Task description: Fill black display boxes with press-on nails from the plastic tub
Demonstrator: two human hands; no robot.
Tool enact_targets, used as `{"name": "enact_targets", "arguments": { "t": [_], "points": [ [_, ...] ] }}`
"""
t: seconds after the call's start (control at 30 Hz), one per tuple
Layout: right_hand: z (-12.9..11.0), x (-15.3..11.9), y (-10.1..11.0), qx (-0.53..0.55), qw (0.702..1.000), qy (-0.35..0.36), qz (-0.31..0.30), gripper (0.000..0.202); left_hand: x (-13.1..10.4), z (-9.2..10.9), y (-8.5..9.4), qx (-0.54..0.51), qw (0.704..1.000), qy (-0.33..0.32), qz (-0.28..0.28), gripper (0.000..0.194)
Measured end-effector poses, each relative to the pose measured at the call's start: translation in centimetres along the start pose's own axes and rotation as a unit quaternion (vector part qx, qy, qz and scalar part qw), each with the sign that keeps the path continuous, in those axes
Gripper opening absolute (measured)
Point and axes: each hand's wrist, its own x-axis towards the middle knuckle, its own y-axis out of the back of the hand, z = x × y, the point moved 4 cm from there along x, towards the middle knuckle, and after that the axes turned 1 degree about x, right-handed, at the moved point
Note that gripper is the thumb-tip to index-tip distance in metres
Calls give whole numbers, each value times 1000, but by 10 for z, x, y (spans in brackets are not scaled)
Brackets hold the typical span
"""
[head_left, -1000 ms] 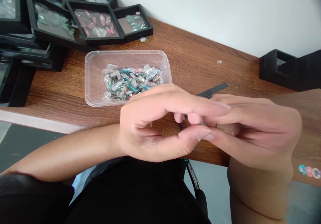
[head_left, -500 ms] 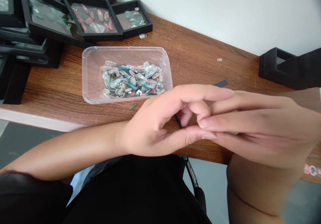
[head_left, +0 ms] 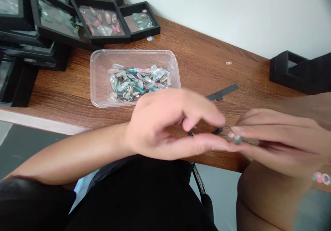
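My left hand (head_left: pixel 165 124) is over the desk edge, palm facing right, its thumb and fingers apart with nothing between them. Its thumb tip lies close to the fingers of my right hand (head_left: pixel 281 141). Between the thumb and fingertips of my right hand is a small greenish nail tip (head_left: pixel 237 140). Beyond my left hand stands a clear plastic box (head_left: pixel 99 75) with many loose nail tips (head_left: pixel 139 82), blue, pink and clear. Dark strips (head_left: pixel 224 91) lie behind and under my hands, partly hidden.
Black frames (head_left: pixel 103 37) holding nail tips are stacked at the back left. A black holder (head_left: pixel 279 68) stands at the right by the white wall. Single nail tips (head_left: pixel 228 63) lie on the wooden desk (head_left: pixel 196 58).
My hands have drawn apart, my right hand moving right and down. The greenish nail tip and more of the dark strip have come into sight. The view has shifted slightly.
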Motion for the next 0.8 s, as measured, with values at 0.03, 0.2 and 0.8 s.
{"name": "enact_targets", "arguments": {
  "t": [0.03, 0.2, 0.8],
  "points": [
    [8, -6, -2, 3, 1000, -14, -21, 48, -2, 4, -4, 61, 995, -73, -44, 16],
    [40, -13, -23, -66, 988, -81, -117, 23, -40, 8, -43, 293, 886, -256, -252, 16],
    [37, -9, -66, -203, 973, -30, -105, 18, -82, 0, -10, 241, 935, -55, -254, 23]
  ]
}}
